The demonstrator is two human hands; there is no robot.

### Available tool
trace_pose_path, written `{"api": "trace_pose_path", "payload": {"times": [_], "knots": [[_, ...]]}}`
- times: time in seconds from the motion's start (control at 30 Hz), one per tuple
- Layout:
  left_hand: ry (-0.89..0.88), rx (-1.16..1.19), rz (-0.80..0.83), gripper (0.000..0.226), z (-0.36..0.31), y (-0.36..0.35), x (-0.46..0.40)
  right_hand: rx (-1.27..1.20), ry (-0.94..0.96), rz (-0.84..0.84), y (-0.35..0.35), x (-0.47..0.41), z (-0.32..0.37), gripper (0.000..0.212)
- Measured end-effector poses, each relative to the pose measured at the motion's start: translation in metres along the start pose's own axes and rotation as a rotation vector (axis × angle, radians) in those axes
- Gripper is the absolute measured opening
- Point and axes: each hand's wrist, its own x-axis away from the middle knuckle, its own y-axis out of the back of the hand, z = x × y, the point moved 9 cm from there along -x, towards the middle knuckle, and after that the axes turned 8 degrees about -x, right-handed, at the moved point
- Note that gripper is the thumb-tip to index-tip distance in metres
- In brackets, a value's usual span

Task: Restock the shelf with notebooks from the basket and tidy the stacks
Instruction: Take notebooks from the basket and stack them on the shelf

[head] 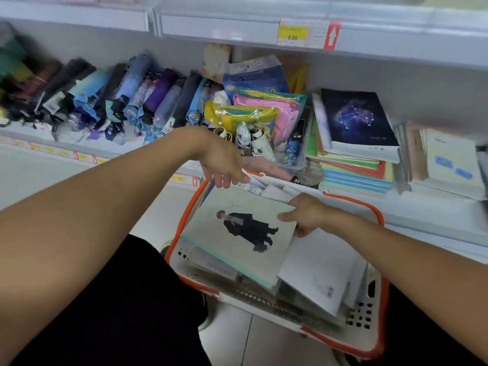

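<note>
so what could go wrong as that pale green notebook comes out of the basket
1. The right hand pinches only one edge of the pale green notebook, and the left hand barely touches its top corner, so it may slip back into the basket.
2. The constellation notebook tops a ragged, uneven stack; adding another could make it slide.
</note>
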Motion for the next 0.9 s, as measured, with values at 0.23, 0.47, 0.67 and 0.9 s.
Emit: {"api": "trace_pose_path", "payload": {"times": [0.23,0.47,0.67,0.9], "knots": [[0.146,0.175,0.144,0.064,0.02,-0.006,0.019,-0.838,0.05,-0.038,0.071,0.039,0.036,0.031],[-0.123,1.104,-0.496,0.013,0.023,0.059,0.026,-1.269,0.07,0.191,0.049,0.05,0.046,0.041],[-0.004,0.702,-0.707,0.051,0.021,0.068,0.027,0.176,0.079,-0.156,0.043,0.023,0.012,0.072],[0.106,0.313,-0.813,0.056,0.038,0.084,0.049,0.55,-0.022,-0.174,0.03,0.004,-0.034,0.132]]}}
